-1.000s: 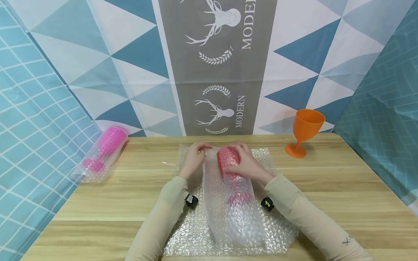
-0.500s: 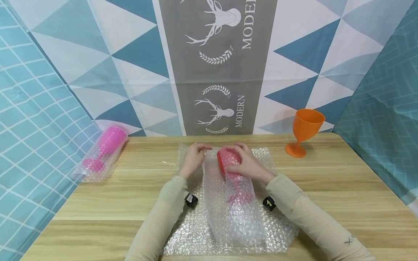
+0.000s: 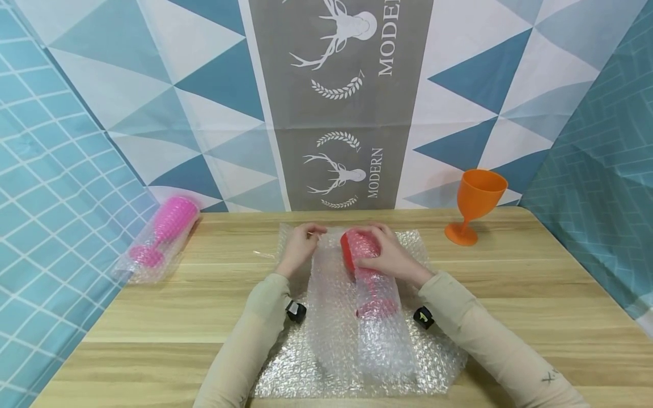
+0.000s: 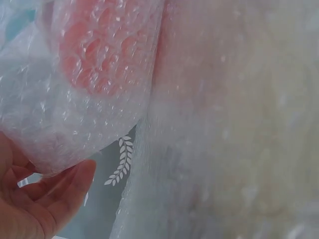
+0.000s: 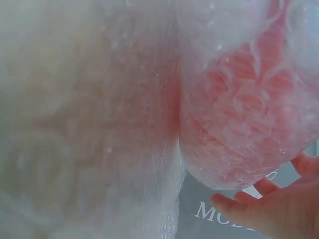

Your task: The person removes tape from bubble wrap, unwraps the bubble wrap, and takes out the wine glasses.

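A red goblet (image 3: 376, 309) lies on its side, its bowl away from me, partly covered by bubble wrap (image 3: 331, 328). My right hand (image 3: 390, 255) grips the goblet's bowl through the wrap, thumb on the near side. In the right wrist view, the fingers (image 5: 229, 206) curl by the wrapped bowl. My left hand (image 3: 301, 246) pinches the far edge of the wrap's left flap. The left wrist view shows that hand's thumb and fingers (image 4: 75, 184) at the wrap's corner. Bubble wrap blurs much of both wrist views.
An orange goblet (image 3: 476, 198) stands upright at the back right of the wooden table (image 3: 204, 317). Far left lies a pink goblet (image 3: 170, 221) wrapped in bubble wrap. A patterned cloth backdrop (image 3: 331, 107) rises behind the table's back edge.
The left hand has drawn the wrap's flap slightly to the left, widening the gap beside the goblet. The right hand and the goblet have shifted a little to the right.
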### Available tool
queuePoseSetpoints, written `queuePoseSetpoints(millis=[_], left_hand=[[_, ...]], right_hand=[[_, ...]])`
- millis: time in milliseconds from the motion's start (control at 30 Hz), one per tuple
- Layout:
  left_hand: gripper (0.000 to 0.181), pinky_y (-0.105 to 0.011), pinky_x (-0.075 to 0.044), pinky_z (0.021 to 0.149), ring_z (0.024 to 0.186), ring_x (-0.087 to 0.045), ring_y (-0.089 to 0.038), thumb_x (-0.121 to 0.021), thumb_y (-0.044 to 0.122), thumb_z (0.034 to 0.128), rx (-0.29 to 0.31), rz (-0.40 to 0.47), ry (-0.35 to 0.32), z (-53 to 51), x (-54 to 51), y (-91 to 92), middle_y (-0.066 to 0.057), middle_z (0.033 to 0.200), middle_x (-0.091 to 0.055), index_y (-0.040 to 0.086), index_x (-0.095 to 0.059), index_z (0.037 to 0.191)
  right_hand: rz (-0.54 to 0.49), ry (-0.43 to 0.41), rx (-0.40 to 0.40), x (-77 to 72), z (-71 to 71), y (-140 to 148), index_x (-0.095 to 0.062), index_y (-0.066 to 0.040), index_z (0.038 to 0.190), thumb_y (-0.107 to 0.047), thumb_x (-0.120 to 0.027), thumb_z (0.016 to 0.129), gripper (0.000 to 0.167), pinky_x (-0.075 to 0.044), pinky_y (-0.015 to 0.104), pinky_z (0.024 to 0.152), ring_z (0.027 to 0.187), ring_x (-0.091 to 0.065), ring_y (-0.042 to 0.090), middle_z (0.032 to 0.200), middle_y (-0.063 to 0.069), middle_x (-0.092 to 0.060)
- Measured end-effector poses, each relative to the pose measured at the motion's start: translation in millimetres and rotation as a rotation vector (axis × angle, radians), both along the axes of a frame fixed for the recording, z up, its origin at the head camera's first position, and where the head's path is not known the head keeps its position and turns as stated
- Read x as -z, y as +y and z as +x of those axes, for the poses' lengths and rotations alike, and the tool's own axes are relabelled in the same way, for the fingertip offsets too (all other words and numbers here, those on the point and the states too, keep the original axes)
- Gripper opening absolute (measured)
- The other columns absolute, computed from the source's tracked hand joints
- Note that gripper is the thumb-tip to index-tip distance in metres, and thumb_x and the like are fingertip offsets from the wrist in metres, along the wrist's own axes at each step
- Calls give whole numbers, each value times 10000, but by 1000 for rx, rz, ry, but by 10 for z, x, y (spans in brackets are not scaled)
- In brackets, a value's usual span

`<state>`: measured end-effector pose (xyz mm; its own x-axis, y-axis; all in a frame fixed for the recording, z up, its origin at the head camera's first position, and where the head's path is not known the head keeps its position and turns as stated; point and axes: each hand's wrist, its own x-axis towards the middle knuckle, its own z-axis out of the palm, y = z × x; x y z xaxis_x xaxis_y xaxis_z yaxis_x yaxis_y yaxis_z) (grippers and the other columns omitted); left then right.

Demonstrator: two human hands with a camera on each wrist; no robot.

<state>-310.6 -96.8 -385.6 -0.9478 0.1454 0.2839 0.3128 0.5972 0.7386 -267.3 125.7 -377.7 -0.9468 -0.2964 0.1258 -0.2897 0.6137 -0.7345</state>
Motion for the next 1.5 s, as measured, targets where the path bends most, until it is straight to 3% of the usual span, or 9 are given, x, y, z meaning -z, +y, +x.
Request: queuePoseSetpoints(millis=[167, 333, 400, 467, 600, 700, 900, 1100, 1500], left_hand=[[297, -214, -438, 556, 739, -556, -164, -459, -55, 797, 2, -20, 0, -10, -1, -35, -124, 961, -655, 38, -664, 991], [321, -215, -393, 487, 563, -453, -122, -457, -62, 805, 31, -48, -19, -8, -9, -48, -116, 1015, -650, 73, -673, 1001], [340, -224, -393, 508, 562, -436, -124, -457, -71, 802, 46, -67, -19, -5, -8, -49, -109, 1061, -638, 91, -679, 1003], [362, -248, -427, 569, 637, -484, -148, -456, -79, 796, 62, -88, -12, 3, -7, -49, -104, 1105, -622, 106, -683, 1010], [367, -335, -467, 803, 955, -534, -207, -463, -79, 804, 93, -99, -9, 24, 0, -55, -111, 1153, -593, 112, -676, 1034], [388, -375, -464, 853, 1007, -540, -231, -455, -91, 797, 103, -89, -25, 30, 3, -62, -113, 1156, -589, 108, -669, 1052], [473, -351, -495, 795, 948, -590, -241, -391, -128, 745, 101, -79, -43, 15, 4, -73, -114, 1123, -606, 88, -654, 1074], [519, -362, -499, 802, 937, -591, -264, -393, -161, 701, 137, -61, -41, -4, -2, -94, -134, 1110, -616, 59, -632, 1104], [524, -392, -492, 830, 942, -596, -301, -409, -127, 740, 126, -84, -84, -27, 13, -135, -198, 1124, -593, 39, -558, 1214]], right_hand=[[3, -7, 2, -23, 7, 23, -395, -282, 1330, -325, -734, 692, 724, -303, 671, 917, 1334, -198, 350, 1492, 72, -146], [18, 47, -22, -25, 10, 34, -413, -260, 1322, -295, -717, 698, 695, -296, 676, 917, 1350, -157, 356, 1509, 60, -112], [22, 76, -46, -22, 13, 38, -424, -250, 1321, -272, -703, 712, 670, -292, 673, 926, 1351, -155, 348, 1503, 68, -133], [33, 105, -72, -21, 18, 41, -438, -247, 1321, -245, -683, 728, 642, -295, 667, 931, 1348, -167, 339, 1492, 76, -166], [55, 126, -108, -24, 31, 41, -459, -253, 1318, -205, -651, 749, 603, -317, 645, 933, 1340, -192, 325, 1483, 67, -197], [51, 126, -116, -25, 34, 47, -465, -225, 1319, -173, -641, 748, 600, -322, 642, 933, 1332, -200, 338, 1480, 87, -197], [65, 168, -113, -11, 6, 78, -491, -173, 1294, -159, -616, 730, 578, -354, 639, 906, 1304, -239, 359, 1454, 118, -238], [75, 151, -108, -39, 11, 108, -507, -185, 1283, -187, -581, 756, 532, -347, 631, 916, 1306, -237, 345, 1458, 95, -239], [131, 149, -102, -88, -18, 208, -495, -158, 1283, -145, -573, 744, 545, -374, 597, 909, 1278, -280, 354, 1434, 131, -272]])
